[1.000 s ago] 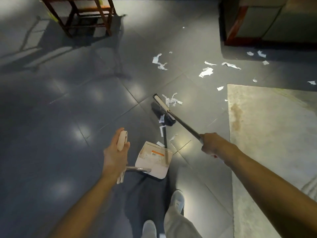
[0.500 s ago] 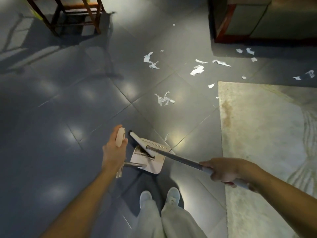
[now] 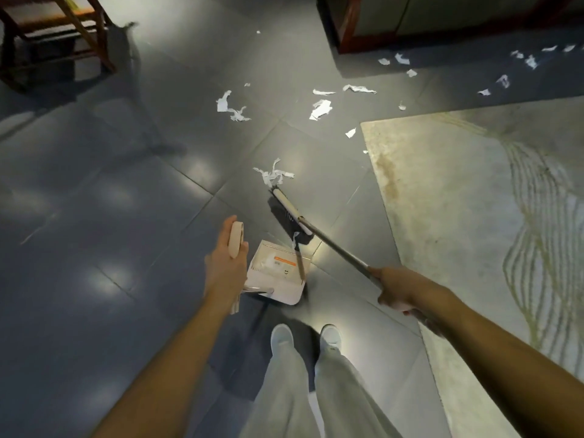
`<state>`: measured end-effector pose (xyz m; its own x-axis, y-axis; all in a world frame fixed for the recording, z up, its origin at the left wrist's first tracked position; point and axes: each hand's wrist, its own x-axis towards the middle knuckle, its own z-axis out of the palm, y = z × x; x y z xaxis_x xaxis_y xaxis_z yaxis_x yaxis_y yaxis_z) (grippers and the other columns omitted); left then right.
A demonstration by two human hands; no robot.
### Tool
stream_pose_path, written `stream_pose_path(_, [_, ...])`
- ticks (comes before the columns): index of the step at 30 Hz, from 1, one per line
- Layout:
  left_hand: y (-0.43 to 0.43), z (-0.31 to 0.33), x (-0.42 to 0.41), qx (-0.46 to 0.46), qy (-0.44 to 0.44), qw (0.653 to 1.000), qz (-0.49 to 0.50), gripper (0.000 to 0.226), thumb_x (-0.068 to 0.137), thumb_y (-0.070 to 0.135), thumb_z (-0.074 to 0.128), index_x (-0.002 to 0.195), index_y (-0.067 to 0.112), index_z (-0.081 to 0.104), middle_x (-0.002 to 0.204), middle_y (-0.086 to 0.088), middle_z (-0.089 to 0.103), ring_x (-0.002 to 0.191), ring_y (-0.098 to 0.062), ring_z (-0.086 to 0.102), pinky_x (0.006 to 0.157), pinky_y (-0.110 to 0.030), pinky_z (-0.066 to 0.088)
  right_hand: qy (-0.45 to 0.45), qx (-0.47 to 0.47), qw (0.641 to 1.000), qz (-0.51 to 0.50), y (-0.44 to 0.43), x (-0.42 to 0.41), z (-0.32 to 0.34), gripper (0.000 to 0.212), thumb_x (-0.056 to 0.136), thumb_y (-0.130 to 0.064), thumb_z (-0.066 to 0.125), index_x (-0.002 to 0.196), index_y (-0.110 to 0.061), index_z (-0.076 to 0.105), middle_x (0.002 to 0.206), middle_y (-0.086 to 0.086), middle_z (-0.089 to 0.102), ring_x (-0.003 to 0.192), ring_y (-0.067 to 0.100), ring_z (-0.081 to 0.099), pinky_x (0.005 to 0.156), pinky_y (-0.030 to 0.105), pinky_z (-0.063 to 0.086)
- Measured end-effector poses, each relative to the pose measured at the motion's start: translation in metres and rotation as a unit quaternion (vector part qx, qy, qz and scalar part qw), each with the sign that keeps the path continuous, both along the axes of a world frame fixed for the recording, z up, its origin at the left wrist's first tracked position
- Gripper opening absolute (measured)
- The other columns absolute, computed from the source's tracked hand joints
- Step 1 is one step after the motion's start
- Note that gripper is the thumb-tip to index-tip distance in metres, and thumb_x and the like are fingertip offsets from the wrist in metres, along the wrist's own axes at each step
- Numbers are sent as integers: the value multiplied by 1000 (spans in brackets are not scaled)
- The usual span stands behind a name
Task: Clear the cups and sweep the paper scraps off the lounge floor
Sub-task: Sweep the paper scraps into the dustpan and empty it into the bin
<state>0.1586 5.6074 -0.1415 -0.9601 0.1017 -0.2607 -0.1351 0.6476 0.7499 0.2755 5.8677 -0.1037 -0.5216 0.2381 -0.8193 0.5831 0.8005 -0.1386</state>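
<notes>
My left hand (image 3: 226,267) grips the pale handle of a white dustpan (image 3: 278,281) that rests on the dark tiled floor just ahead of my feet. My right hand (image 3: 396,289) grips the grey pole of a broom (image 3: 289,213). Its dark bristles touch the floor between the pan's mouth and a clump of white paper scraps (image 3: 273,176), which lies at the far end of the broom head. More scraps (image 3: 320,109) are scattered farther out, several of them near the wooden furniture at the top right. No cups are in view.
A pale patterned rug (image 3: 467,216) covers the floor on the right, its near-left edge close to the broom. A wooden chair (image 3: 53,33) stands top left and a red-framed cabinet or sofa base (image 3: 347,36) top right. My shoes (image 3: 282,338) stand behind the pan.
The broom head, which was inside the dustpan half a second ago, has swung back out to the scrap clump. The left hand and dustpan stay in place.
</notes>
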Motion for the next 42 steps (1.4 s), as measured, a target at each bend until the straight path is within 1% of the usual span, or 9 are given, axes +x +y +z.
stream_pose_path(7, [9, -6, -24, 14, 11, 1000, -24, 41, 97, 21, 50, 134, 37, 41, 112, -11, 63, 83, -40, 63, 78, -54, 54, -76, -61, 995, 0, -7, 10, 1, 50, 92, -13, 61, 138, -27, 46, 78, 3, 59, 51, 10, 53, 38, 15, 42])
stream_pose_path(12, [-11, -5, -41, 15, 32, 999, -33, 45, 98, 22, 52, 139, 37, 42, 104, 0, 62, 67, -9, 59, 63, -36, 58, -88, -90, 992, -19, 9, 9, 35, 62, 93, -8, 55, 144, -38, 36, 71, 3, 57, 45, 8, 47, 39, 17, 41])
stream_pose_path(18, [-19, 6, -88, 19, 9, 1000, -18, 41, 97, 19, 51, 136, 32, 44, 115, -17, 63, 92, -43, 63, 85, -57, 51, -51, -108, 992, -48, 12, -47, 58, 60, 94, -6, 53, 145, -34, 36, 62, 2, 51, 44, 8, 44, 40, 17, 40])
stream_pose_path(21, [-12, 11, -115, 28, 4, 1000, 2, 43, 97, 20, 52, 135, 37, 44, 119, -17, 62, 98, -46, 61, 86, -57, 51, -16, -106, 993, -52, 25, -94, 59, 56, 95, -7, 53, 145, -29, 38, 62, 1, 52, 43, 8, 45, 39, 17, 39])
stream_pose_path(26, [13, 8, -174, 41, -7, 997, 66, 44, 95, 23, 54, 124, 54, 42, 104, -14, 63, 88, -46, 62, 77, -55, 55, 32, -82, 995, -43, 60, -194, 39, 51, 94, -9, 54, 142, -24, 42, 61, 2, 55, 40, 9, 49, 39, 19, 41])
stream_pose_path(32, [50, -3, -270, 39, -24, 994, 98, 48, 96, 26, 52, 118, 67, 41, 90, -11, 58, 74, -30, 54, 57, -42, 58, 51, -30, 998, -26, 91, -329, 1, 51, 94, -6, 55, 142, -13, 40, 99, 10, 58, 65, 17, 60, 45, 20, 45])
stream_pose_path(34, [61, -8, -299, 33, -34, 993, 105, 47, 95, 28, 53, 120, 67, 42, 92, -14, 59, 71, -30, 55, 62, -45, 58, 42, -27, 998, -27, 96, -364, -9, 49, 94, -5, 55, 141, -9, 42, 105, 13, 58, 74, 20, 61, 53, 21, 49])
stream_pose_path(38, [82, -9, -329, 30, -26, 990, 132, 46, 95, 27, 53, 118, 66, 43, 84, -2, 59, 65, -25, 55, 67, -48, 58, 10, -38, 999, 12, 93, -390, -21, 45, 93, -11, 59, 137, -9, 46, 89, 3, 56, 66, 11, 56, 48, 16, 40])
stream_pose_path(42, [98, -6, -350, 28, -9, 988, 150, 45, 94, 23, 55, 117, 61, 46, 82, 1, 60, 48, -9, 53, 49, -26, 51, -60, -65, 992, 85, 99, -373, -13, 45, 90, -16, 62, 134, -17, 49, 82, -4, 55, 57, 6, 52, 44, 13, 37])
